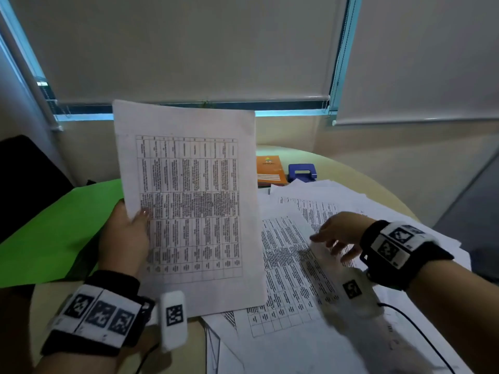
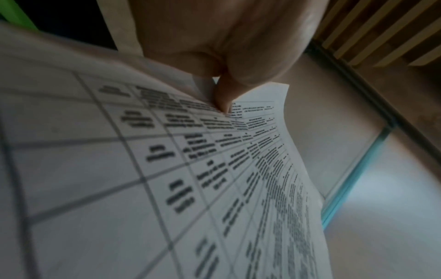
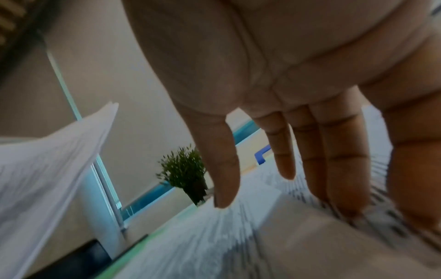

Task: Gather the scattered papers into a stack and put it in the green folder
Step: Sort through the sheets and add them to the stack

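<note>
My left hand (image 1: 127,233) holds a thin stack of printed papers (image 1: 189,201) upright above the table, thumb (image 2: 223,98) pinching the front sheet (image 2: 119,169) near its left edge. More scattered papers (image 1: 297,279) with printed tables lie spread across the table on the right. My right hand (image 1: 337,236) hovers just over them, palm down, fingers (image 3: 226,169) straight and spread, holding nothing. The green folder (image 1: 54,225) lies flat on the table at the left, partly behind the held stack.
An orange notebook (image 1: 270,170) and a blue hole punch (image 1: 302,172) sit at the table's far side. A black chair back (image 1: 27,179) stands at the left. A small potted plant (image 3: 186,173) shows by the window. A black cable (image 1: 421,336) trails from my right wrist.
</note>
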The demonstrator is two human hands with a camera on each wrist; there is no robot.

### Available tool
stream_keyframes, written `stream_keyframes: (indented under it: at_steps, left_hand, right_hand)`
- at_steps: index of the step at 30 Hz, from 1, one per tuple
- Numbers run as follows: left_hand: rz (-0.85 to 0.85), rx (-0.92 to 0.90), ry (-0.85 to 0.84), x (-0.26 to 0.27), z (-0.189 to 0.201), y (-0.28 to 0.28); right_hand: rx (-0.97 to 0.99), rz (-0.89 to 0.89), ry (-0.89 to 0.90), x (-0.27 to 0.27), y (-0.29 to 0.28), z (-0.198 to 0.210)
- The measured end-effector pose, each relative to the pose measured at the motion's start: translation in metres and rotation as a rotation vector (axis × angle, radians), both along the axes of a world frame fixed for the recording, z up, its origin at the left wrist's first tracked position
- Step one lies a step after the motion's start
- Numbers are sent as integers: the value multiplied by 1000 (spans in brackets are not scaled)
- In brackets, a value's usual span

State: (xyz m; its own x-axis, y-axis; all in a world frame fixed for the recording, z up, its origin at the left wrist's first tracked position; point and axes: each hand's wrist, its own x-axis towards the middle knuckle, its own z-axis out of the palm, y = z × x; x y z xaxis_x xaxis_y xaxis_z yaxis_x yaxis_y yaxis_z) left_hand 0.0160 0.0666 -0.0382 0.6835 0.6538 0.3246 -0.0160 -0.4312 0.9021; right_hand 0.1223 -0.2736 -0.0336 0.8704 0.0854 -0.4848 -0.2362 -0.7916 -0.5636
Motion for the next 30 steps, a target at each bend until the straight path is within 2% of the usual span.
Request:
stream_keyframes:
  at_steps: [5, 11, 16, 21, 25, 30]
  left_hand:
    - [41, -42, 43, -4, -7, 15]
    - [4, -63, 55, -2, -5, 11]
    - [17, -79, 72, -1, -5, 15]
    - [32, -91, 60, 0, -4, 20]
    - [40, -101, 45, -2, -4, 24]
    - [67, -88, 48, -6, 1, 31]
  right_hand:
    - [-289, 103, 8, -6, 7, -10]
    - [-367, 140, -14, -12, 21, -17]
    - [-339, 97, -82, -10, 23, -23]
    - [-343, 137, -36, -12, 26, -25]
    - [-420, 179, -85, -9, 30, -29]
    - [-466, 93, -146, 5, 12, -20]
